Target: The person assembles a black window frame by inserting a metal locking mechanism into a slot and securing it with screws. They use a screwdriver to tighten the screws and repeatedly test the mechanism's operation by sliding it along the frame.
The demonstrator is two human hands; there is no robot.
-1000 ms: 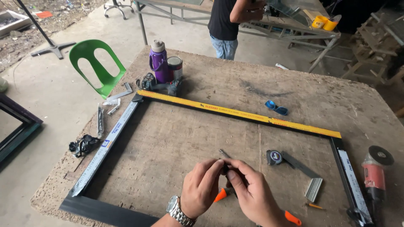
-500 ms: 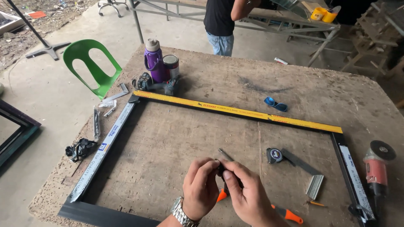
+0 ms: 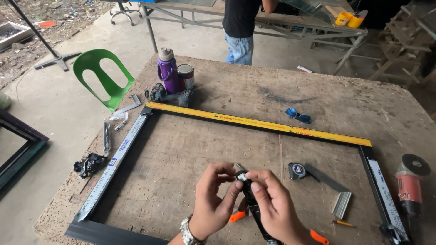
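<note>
Small metal tool (image 3: pixel 241 173), fingers (image 3: pixel 236 186) of both hands

A worn wooden table (image 3: pixel 254 86) bears a rectangular aluminium frame (image 3: pixel 254 123), purple bottle (image 3: pixel 168 70), paint can (image 3: pixel 185 75), tape measure (image 3: pixel 297 170), blue sunglasses (image 3: pixel 298 115) and angle grinder (image 3: pixel 410 188).

On the desk (image 3: pixel 318 95) lies a frame (image 3: pixel 254 123); inside it, the tape measure (image 3: pixel 297 170); behind it, the bottle (image 3: pixel 168 70); to its right, the grinder (image 3: pixel 410 186).
</note>
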